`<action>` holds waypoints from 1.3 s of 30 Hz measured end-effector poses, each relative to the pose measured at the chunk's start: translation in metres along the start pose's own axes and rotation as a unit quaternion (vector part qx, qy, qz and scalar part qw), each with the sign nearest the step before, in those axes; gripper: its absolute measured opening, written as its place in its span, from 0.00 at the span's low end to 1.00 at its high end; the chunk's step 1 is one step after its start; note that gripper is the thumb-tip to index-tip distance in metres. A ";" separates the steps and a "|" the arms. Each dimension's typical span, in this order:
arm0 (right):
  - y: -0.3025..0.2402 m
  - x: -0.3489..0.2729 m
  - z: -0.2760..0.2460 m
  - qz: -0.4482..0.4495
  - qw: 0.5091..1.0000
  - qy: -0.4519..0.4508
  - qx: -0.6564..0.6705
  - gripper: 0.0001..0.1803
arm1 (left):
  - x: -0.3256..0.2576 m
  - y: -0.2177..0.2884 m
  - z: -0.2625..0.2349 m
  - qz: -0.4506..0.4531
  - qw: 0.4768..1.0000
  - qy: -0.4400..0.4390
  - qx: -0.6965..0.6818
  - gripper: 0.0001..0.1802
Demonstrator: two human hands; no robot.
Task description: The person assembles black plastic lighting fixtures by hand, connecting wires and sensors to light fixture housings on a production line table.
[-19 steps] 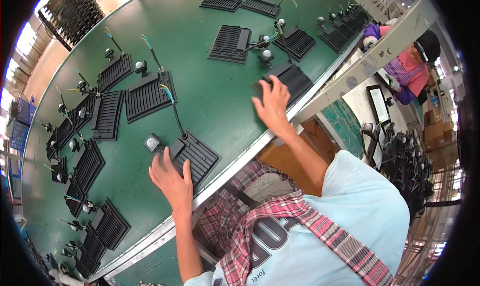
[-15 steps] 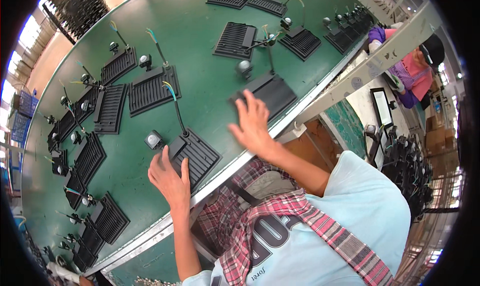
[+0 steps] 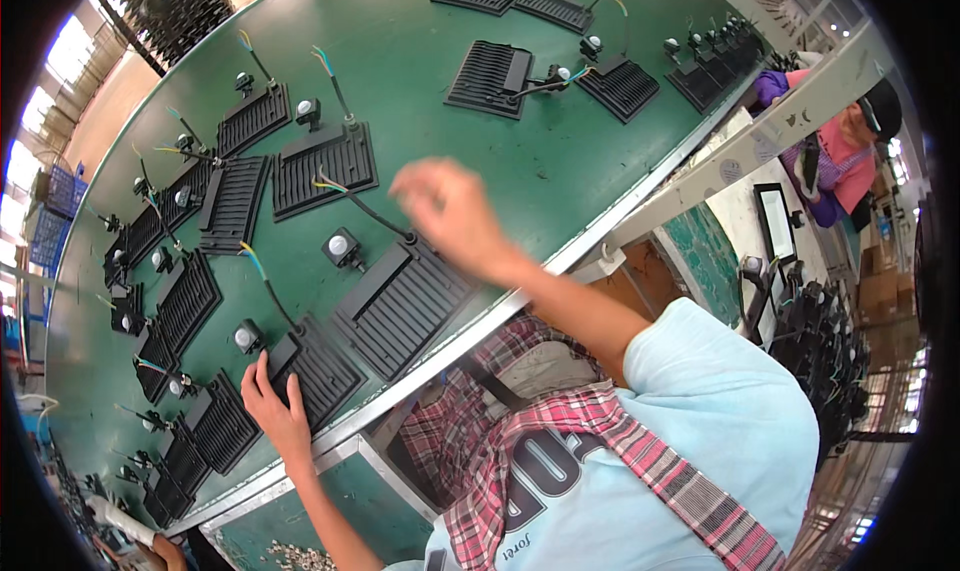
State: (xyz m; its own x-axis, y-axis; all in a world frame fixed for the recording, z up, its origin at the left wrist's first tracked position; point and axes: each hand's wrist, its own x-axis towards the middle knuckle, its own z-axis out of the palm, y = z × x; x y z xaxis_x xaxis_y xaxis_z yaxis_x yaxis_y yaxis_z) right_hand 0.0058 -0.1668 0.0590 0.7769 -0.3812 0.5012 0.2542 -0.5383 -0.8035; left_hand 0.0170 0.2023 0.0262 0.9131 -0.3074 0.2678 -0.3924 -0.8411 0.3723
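1. The left hand [image 3: 272, 411] lies flat, fingers spread, on the near corner of a black finned lamp housing [image 3: 312, 371] at the front edge of the green tabletop [image 3: 420, 111]; it presses down and grips nothing.
2. The right hand [image 3: 452, 211] hangs blurred above a second, larger housing [image 3: 402, 306], fingers loosely curled, nothing visibly held; its exact opening I cannot tell.
3. A small round sensor [image 3: 343, 247] and a black cable [image 3: 365, 209] sit just beside that housing.
4. Judging by this, the step is positioning housings along the edge; the next move likely calls for lowering the right hand squarely onto the larger housing, clear of the cable.
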 end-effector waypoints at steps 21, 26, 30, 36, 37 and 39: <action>0.078 -0.011 -0.102 -0.109 0.974 -0.059 -0.192 0.05 | 0.002 -0.007 0.004 0.021 0.999 0.025 0.007 0.28; 0.047 -0.051 -0.133 0.043 0.967 -0.105 -0.228 0.06 | 0.006 -0.006 0.008 0.035 0.999 0.027 -0.001 0.28; 0.009 -0.033 -0.111 0.035 0.972 -0.076 -0.220 0.07 | 0.007 -0.002 0.006 0.027 0.999 0.027 0.014 0.29; -0.041 0.009 0.042 0.032 0.957 -0.240 0.159 0.18 | -0.002 -0.006 0.003 0.018 0.999 0.029 0.005 0.32; -0.030 0.017 0.073 0.048 0.947 -0.248 0.200 0.19 | 0.004 -0.001 0.006 0.012 0.999 0.028 -0.018 0.30; -0.027 0.030 0.120 0.062 0.925 -0.274 0.256 0.20 | 0.002 0.001 0.000 -0.007 0.999 0.035 -0.020 0.27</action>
State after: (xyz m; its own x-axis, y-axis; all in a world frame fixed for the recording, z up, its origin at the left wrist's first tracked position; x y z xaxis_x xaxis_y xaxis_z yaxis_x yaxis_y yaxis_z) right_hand 0.0912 -0.0737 0.0568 0.9582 0.0980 0.2686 0.2732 -0.0359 -0.9613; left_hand 0.0183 0.2006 0.0274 0.9088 -0.2636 0.3235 -0.3860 -0.8255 0.4117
